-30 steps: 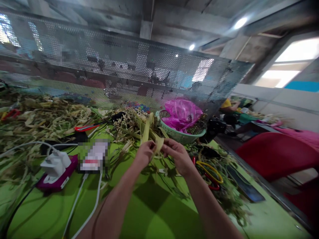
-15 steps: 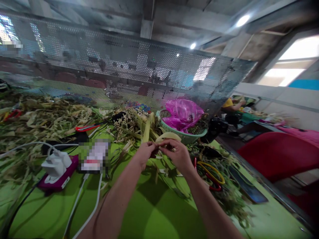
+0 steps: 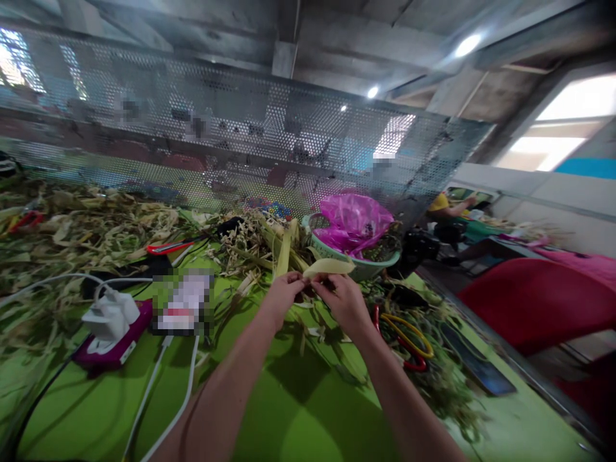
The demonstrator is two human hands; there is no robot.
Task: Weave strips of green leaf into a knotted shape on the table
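My left hand (image 3: 285,296) and my right hand (image 3: 339,296) meet above the green table, fingertips pinched close together. Between them is a pale, curved leaf strip (image 3: 332,266) that looks like corn husk. It arches up behind the fingers of my right hand, and its lower end runs into both pinches. The exact grip is partly hidden by the fingers. Just behind my hands lies a heap of dried husks (image 3: 255,247), with a long upright leaf (image 3: 285,247) standing out of it. Loose scraps (image 3: 317,330) lie on the table below my hands.
A green basket (image 3: 375,264) holds a pink plastic bag (image 3: 356,221). Red and yellow scissor-like handles (image 3: 407,333) lie right, near a dark flat slab (image 3: 476,359). At left are a purple power strip (image 3: 108,350), a blurred phone (image 3: 185,301) and red-handled scissors (image 3: 168,248). A perforated screen (image 3: 216,128) stands behind.
The pale leaf strip has shifted slightly and shows more of its curve, stretching further right above my right hand. Both hands stay nearly in place, fingers still pinched.
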